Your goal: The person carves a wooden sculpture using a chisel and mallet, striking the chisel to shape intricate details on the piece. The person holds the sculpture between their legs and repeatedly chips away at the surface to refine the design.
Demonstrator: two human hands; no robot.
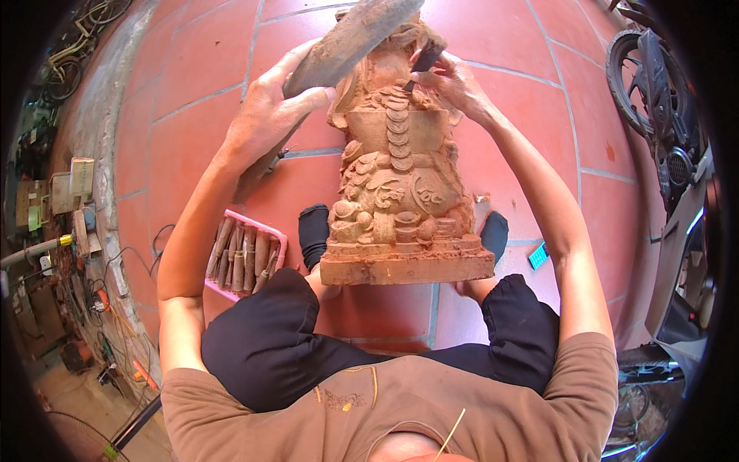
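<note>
Between my feet stands a carved reddish-brown wooden statue (369,132), with strings of coins, round pots and lumps cut in relief above a flat base. My left hand (265,115) is wrapped round a long, worn wooden mallet (350,46), raised over the statue's upper left side. In my right hand (456,83) a dark chisel (426,60) is pinched between thumb and fingers. Its tip points down at the carving near the top of the coin string; whether it touches the wood I cannot tell. The mallet's head hides part of the statue's top.
A pink basket (282,250) full of wooden-handled tools (242,254) sits left of my knee. Near my right foot lies a small turquoise object (538,256). Red floor tiles (196,58) spread around. A motorbike wheel (627,81) stands at right; clutter and cables line the left wall.
</note>
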